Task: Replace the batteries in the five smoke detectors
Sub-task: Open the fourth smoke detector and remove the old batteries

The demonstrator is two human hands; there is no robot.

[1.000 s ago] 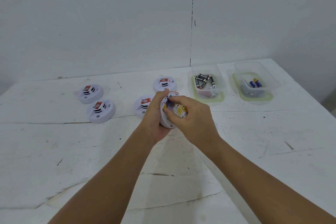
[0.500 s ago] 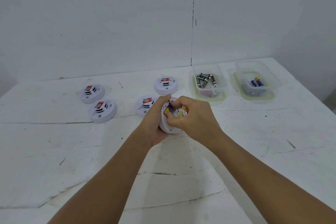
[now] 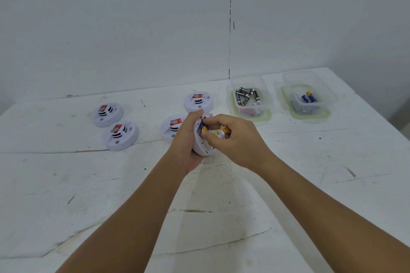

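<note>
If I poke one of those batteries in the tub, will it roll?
Probably a little. The batteries are round cylinders, so they roll easily, but they lie piled together and the tub walls would likely stop them. They look smooth, maybe slippery.

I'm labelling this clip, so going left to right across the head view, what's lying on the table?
Two white round smoke detectors at the left → white detector behind the left hand → far white detector → clear plastic tub of black batteries → clear plastic tub of blue batteries.
</note>
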